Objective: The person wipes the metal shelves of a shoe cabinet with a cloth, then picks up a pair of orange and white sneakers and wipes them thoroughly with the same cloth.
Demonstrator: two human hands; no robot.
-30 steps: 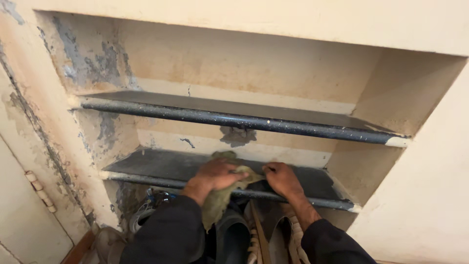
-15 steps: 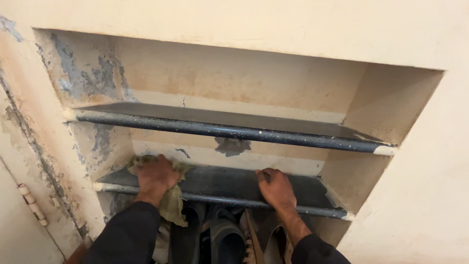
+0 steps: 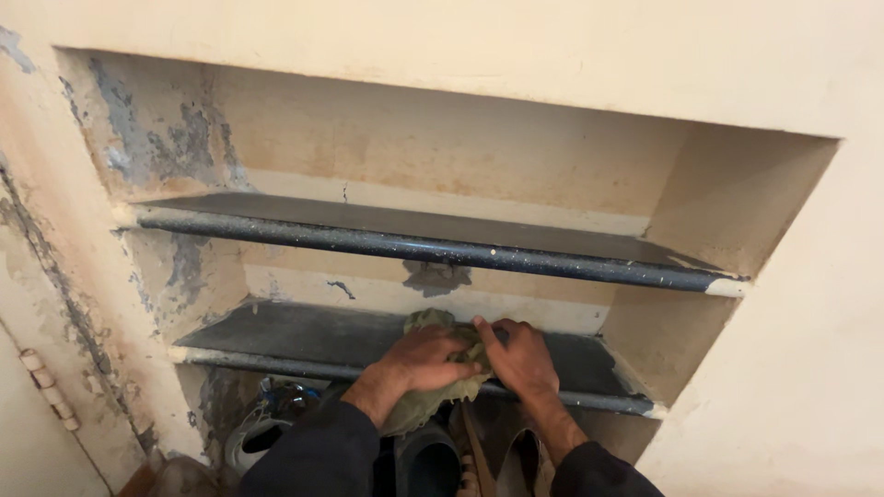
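The left hand [image 3: 419, 359] presses an olive-green cloth [image 3: 433, 391] onto the lower shelf [image 3: 276, 336] of the wall niche, its fingers curled over the bunched fabric. The cloth's long axis runs front to back, one end on the shelf, the other hanging over the front edge. The right hand [image 3: 520, 357] lies beside it, fingers flat and released, touching the cloth. Shoes [image 3: 267, 423] stand below. The upper shelf [image 3: 414, 235] is dark.

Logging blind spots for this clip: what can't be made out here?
Head view only:
- Cloth: mostly covered by left hand and right hand; its full shape is hidden.
- Shoes under the lower shelf: shadowed, cut off by the bottom edge and sleeves.
- Each hand's grip: unclear.
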